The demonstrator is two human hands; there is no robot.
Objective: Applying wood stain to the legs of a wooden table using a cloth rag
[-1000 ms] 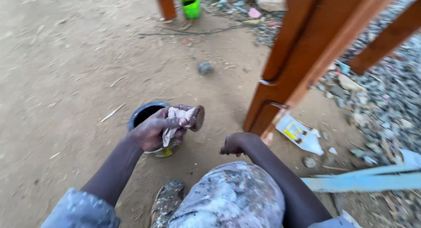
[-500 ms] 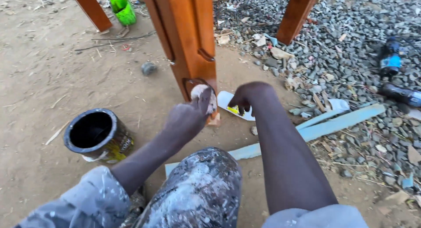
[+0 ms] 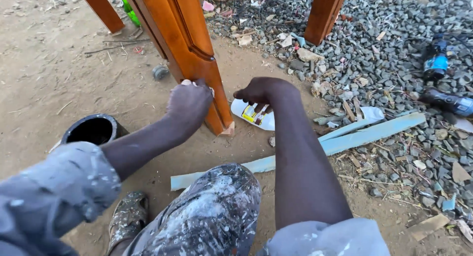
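Observation:
My left hand (image 3: pixel 188 104) is closed on a crumpled rag (image 3: pixel 197 83), pressing it against the lower part of an orange-brown varnished wooden leg (image 3: pixel 189 44) that stands on the dirt. My right hand (image 3: pixel 260 92) hovers just right of that leg with its fingers curled and nothing visible in them, above a flattened white plastic bottle (image 3: pixel 256 115) lying on the ground. A black tin (image 3: pixel 93 129) with a dark inside stands by my left forearm.
Two more wooden legs (image 3: pixel 322 15) (image 3: pixel 102 10) stand further back. A pale blue wooden strip (image 3: pixel 345 140) lies across the ground. Grey gravel (image 3: pixel 394 64) covers the right side, with a blue and black tool (image 3: pixel 436 64). My paint-spattered knee (image 3: pixel 212 211) is in front.
My left hand has slid up and left along the wooden leg with the rag. The view has shifted right; the tin now sits partly behind my left sleeve.

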